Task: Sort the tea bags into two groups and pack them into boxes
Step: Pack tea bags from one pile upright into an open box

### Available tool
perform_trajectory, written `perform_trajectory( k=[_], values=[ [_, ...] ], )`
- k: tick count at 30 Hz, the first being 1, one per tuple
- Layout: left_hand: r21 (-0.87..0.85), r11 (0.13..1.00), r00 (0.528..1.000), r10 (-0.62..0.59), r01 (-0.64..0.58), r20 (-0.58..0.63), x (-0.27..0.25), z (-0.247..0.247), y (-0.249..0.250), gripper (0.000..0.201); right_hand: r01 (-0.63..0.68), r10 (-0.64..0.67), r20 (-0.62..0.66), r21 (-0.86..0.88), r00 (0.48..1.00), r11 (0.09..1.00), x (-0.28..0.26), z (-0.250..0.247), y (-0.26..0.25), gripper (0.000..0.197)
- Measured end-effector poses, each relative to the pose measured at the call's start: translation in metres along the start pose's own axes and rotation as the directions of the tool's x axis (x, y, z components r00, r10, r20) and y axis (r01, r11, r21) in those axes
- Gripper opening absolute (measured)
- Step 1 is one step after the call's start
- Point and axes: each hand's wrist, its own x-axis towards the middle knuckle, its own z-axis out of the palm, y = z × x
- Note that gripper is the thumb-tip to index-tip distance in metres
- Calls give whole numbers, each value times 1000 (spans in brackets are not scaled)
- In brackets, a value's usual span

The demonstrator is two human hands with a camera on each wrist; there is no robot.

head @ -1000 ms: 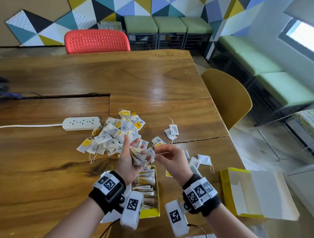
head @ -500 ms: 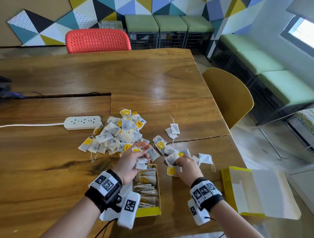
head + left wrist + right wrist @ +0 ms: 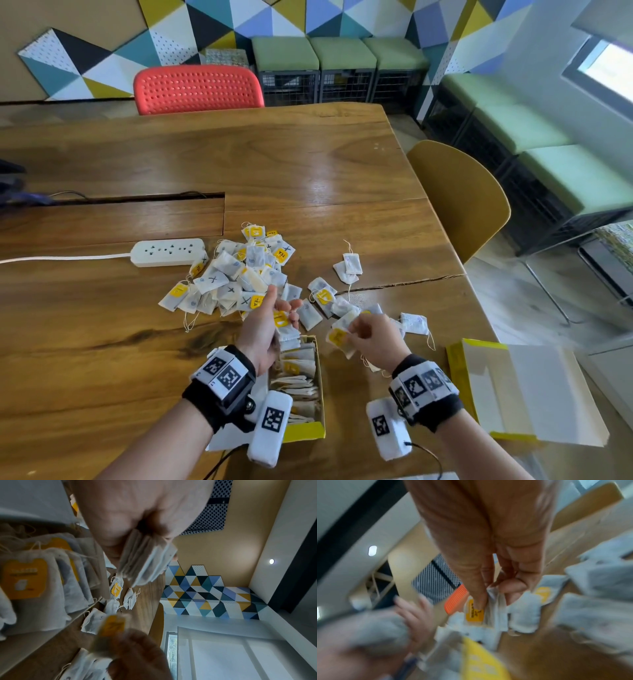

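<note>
Left hand [image 3: 265,329], lower centre of the head view: thumb and fingers curl around a small stack of white paper tea bags [image 3: 286,330], the top one bearing a yellow tag; the left wrist view shows the stack [image 3: 145,561] clamped edge-on in the palm. Right hand [image 3: 373,337], just right of it: thumb and forefinger pinch one white tea bag with a yellow tag [image 3: 339,337], held above the brown wooden table [image 3: 308,164]; the right wrist view shows the same pinch [image 3: 476,612], though blurred.

Two boxes: a narrow yellow cardboard box [image 3: 305,431] under the left wrist, holding a row of tea bags, and a larger yellow-and-white open box [image 3: 513,387] at lower right.

Loose tea bags: one large pile [image 3: 239,274] at centre, too many to count; a scattered group [image 3: 349,267] to its right.

One white power strip [image 3: 168,251] lies left of the pile.
</note>
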Motion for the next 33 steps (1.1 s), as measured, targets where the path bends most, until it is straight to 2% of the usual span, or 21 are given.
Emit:
perform_trajectory(
  k=[1, 2, 3, 4, 5, 6, 7, 10, 12, 14, 16, 21, 24, 27, 30, 33],
  values=[
    [45, 998, 999, 38, -38, -16, 1, 1, -1, 45, 0, 2, -9, 200, 1000, 980, -4, -2, -11, 12],
    [81, 994, 997, 73, -71, -20, 2, 2, -2, 46, -2, -1, 7, 413, 1000, 911, -9, -3, -24, 11],
    [103, 990, 995, 101, -100, -10, 2, 4, -3, 47, -23, -3, 41, 594, 999, 804, -13, -1, -36, 11],
    [124, 985, 992, 123, -123, 6, 1, 6, -5, 50, -58, 4, 76, 715, 997, 697, -16, 1, -48, 13],
    [139, 980, 990, 140, -141, 23, 0, 9, -5, 52, -80, 10, 96, 773, 995, 630, -17, 5, -57, 15],
    [143, 978, 988, 151, -155, 34, -2, 12, -6, 53, -85, 19, 94, 785, 995, 613, -17, 9, -64, 19],
    [128, 978, 986, 159, -163, 41, -3, 14, -5, 51, -67, 33, 61, 760, 998, 646, -14, 17, -67, 24],
    [103, 973, 976, 198, -206, 87, -7, 17, -6, 35, -5, 65, -90, 551, 994, 835, -7, 32, -69, 34],
    [163, 953, 966, 240, -254, 100, -8, 13, -8, 22, -21, 52, -45, 516, 998, 856, -5, 39, -67, 36],
    [191, 929, 948, 303, -316, 97, -7, 7, -10, 14, -74, 47, 61, 599, 997, 797, -6, 43, -67, 35],
    [191, 917, 936, 334, -349, 109, -6, 3, -11, 18, -122, 38, 140, 664, 989, 738, -9, 44, -67, 33],
    [186, 927, 944, 308, -326, 117, -6, -2, -15, 22, -294, 37, 342, 741, 939, 603, -20, 42, -67, 24],
    [196, 925, 945, 310, -325, 103, -6, -5, -15, 24, -348, -15, 428, 752, 903, 560, -22, 35, -64, 20],
    [216, 919, 942, 309, -331, 131, -8, -9, -14, 24, -365, -52, 458, 767, 887, 527, -23, 29, -59, 15],
    [329, 879, 930, 275, -346, 243, -14, -13, -14, 21, -308, -53, 424, 732, 904, 607, -24, 26, -53, 16],
    [569, 709, 902, 242, -417, 359, -18, -29, -4, 20, -167, -52, 332, 598, 942, 784, -24, 19, -37, 22]
  ],
)
